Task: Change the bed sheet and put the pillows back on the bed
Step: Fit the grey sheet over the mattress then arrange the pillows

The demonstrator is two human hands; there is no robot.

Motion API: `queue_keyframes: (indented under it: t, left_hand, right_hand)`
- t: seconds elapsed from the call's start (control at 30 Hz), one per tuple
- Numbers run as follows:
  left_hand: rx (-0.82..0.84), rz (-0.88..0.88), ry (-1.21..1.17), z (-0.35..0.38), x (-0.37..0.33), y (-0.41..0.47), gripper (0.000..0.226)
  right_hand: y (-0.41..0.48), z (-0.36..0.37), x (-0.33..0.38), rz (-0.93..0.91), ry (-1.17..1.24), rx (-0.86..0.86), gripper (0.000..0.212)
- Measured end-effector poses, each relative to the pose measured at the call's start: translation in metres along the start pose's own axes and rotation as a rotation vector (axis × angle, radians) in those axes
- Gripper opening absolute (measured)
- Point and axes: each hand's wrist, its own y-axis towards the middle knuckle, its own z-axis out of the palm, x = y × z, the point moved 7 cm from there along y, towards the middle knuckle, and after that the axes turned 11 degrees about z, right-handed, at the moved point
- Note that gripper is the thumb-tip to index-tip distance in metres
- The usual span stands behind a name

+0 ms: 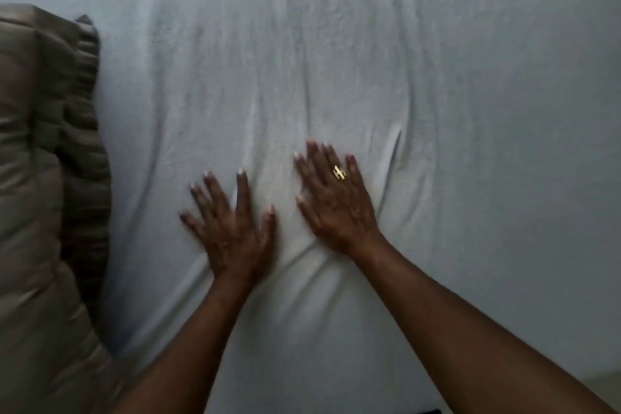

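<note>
Flat and spread, left hand (232, 228) and right hand (336, 202) press the bed sheet (437, 77) beneath them.

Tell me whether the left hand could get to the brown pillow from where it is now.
Probably yes. The left hand lies flat on the sheet, and only bare, wrinkled sheet lies between it and the pillow to its left.

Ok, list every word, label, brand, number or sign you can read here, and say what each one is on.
No readable text anywhere in this view.
The sheet: plain, no print or label showing.
The brown pillow: plain, no tag showing.
The gold ring on the right hand: its top is shaped roughly like an "H", but it is too blurred to tell whether it is a letter.
</note>
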Motion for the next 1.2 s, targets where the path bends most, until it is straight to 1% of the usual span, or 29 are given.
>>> queue_keyframes:
  t: [0.03,0.07,0.13,0.17,0.2,0.27,0.33,0.37,0.4,0.5,0.53,0.57,0.63,0.67,0.7,0.77,0.83,0.9,0.97,1.0,1.03,1.07,1.1,1.13,1.17,1.2]
  left_hand:
    - [0.036,-0.010,0.006,0.010,-0.008,-0.016,0.082]
    - [0.081,0.051,0.006,0.018,-0.026,-0.032,0.082]
    - [0.158,0.268,-0.002,0.029,-0.070,-0.067,0.082]
    - [0.192,0.370,-0.003,0.030,-0.086,-0.081,0.080]
    - [0.222,0.441,0.004,0.026,-0.093,-0.091,0.079]
    - [0.261,0.508,0.009,0.020,-0.091,-0.092,0.078]
    - [0.280,0.566,-0.028,0.008,-0.080,-0.087,0.080]
    - [0.255,0.556,-0.044,0.003,-0.067,-0.083,0.080]
    - [0.211,0.494,-0.058,-0.003,-0.048,-0.077,0.079]
    - [0.049,0.099,-0.055,-0.016,0.046,-0.066,0.079]
    - [0.023,-0.008,-0.041,-0.015,0.077,-0.070,0.080]
    - [0.029,-0.075,-0.027,-0.010,0.097,-0.074,0.081]
    - [0.072,-0.127,0.025,0.004,0.111,-0.090,0.081]
    - [0.075,-0.128,0.063,0.011,0.105,-0.098,0.081]
    - [0.072,-0.125,0.081,0.019,0.098,-0.108,0.081]
    - [0.088,-0.077,0.084,0.027,0.077,-0.125,0.083]
    - [0.110,0.010,0.071,0.031,0.055,-0.162,0.088]
    - [0.153,0.214,0.019,0.029,0.015,-0.207,0.089]
    - [0.272,0.512,-0.051,0.028,-0.034,-0.257,0.086]
    - [0.324,0.625,-0.065,0.026,-0.048,-0.275,0.085]
    - [0.346,0.689,-0.071,0.025,-0.049,-0.281,0.085]
    - [0.325,0.702,-0.070,0.022,-0.042,-0.275,0.087]
    - [0.279,0.668,-0.056,0.018,-0.025,-0.263,0.088]
    - [0.233,0.609,-0.039,0.014,-0.001,-0.252,0.087]
    - [0.195,0.526,-0.017,0.011,0.031,-0.238,0.084]
    - [0.162,0.457,0.022,0.011,0.062,-0.225,0.082]
  right_hand:
    - [-0.019,0.007,-0.017,0.025,-0.007,-0.003,0.071]
    - [-0.041,0.009,-0.044,0.141,-0.002,-0.024,0.070]
    - [-0.087,0.006,-0.097,0.397,-0.020,-0.054,0.071]
    - [-0.103,0.004,-0.112,0.450,-0.037,-0.033,0.070]
    - [-0.114,0.001,-0.117,0.472,-0.046,-0.012,0.070]
    - [-0.111,-0.002,-0.112,0.535,-0.039,-0.002,0.070]
    - [-0.102,-0.008,-0.092,0.627,0.041,-0.015,0.076]
    - [-0.096,-0.010,-0.072,0.605,0.077,-0.026,0.079]
    - [-0.089,-0.012,-0.048,0.544,0.096,-0.030,0.082]
    - [-0.081,-0.009,0.044,0.297,0.141,-0.053,0.084]
    - [-0.083,0.002,0.076,0.234,0.178,-0.036,0.083]
    - [-0.087,0.013,0.102,0.178,0.201,-0.003,0.081]
    - [-0.108,0.042,0.134,0.063,0.166,0.023,0.075]
    - [-0.119,0.053,0.130,0.023,0.135,0.000,0.072]
    - [-0.133,0.062,0.117,0.024,0.127,-0.027,0.071]
    - [-0.164,0.066,0.071,0.133,0.095,-0.056,0.069]
    - [-0.202,0.062,0.025,0.324,0.057,-0.060,0.068]
    - [-0.229,0.049,-0.008,0.492,0.042,-0.081,0.068]
    - [-0.238,0.044,-0.018,0.564,0.034,-0.065,0.069]
    - [-0.236,0.043,-0.017,0.583,0.039,-0.064,0.070]
    - [-0.234,0.043,-0.014,0.618,0.055,-0.082,0.070]
    - [-0.229,0.043,-0.008,0.661,0.092,-0.096,0.071]
    - [-0.223,0.043,0.005,0.688,0.130,-0.114,0.072]
    - [-0.223,0.045,0.027,0.678,0.152,-0.137,0.074]
    - [-0.222,0.049,0.056,0.602,0.169,-0.143,0.076]
    - [-0.226,0.057,0.087,0.456,0.162,-0.129,0.077]
